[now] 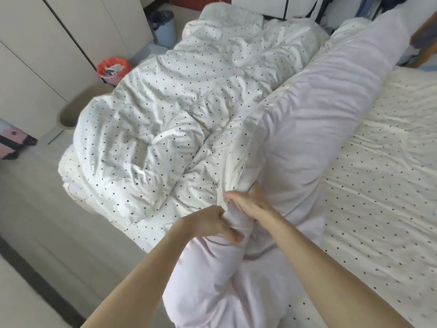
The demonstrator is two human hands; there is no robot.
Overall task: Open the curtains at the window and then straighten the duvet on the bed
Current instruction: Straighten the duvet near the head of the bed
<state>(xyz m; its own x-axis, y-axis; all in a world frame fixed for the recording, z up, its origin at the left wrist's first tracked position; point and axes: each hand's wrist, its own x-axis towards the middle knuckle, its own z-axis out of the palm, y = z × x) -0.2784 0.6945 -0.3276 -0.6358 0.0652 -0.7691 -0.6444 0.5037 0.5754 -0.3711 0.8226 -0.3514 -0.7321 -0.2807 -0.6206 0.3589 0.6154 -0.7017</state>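
A: Head view, item one: duvet point(151, 119). White cover with small dark dots, heavily rumpled, bunched along the left half of the bed and hanging over its left edge toward the floor point(40, 209). Its plain underside, pale pink-white, is turned up in a long rolled fold point(331, 95) running from the hands to the far end of the bed.

B: Item two: bed sheet point(383, 185). Cream with the same dark dots, lightly creased, exposed on the right half of the bed.

A: Item three: left hand point(208, 221). Fingers curled closed, pinching a gathered edge of the duvet at the near end of the fold.

B: Item four: right hand point(250, 202). Just beside the left, fingers closed round the same bunched edge, thumb on top. Both forearms bare.

A: Surroundings, left: white wardrobe doors point(47, 48); a basket with an orange-red liner point(113, 69), holding scraps, just beside the bed; a pale blue bin with a dark liner point(165, 29) farther back.

B: Far left edge: a pink case with dark trim point(11, 140) on the floor. Top right corner: dark items, too blurred to tell.
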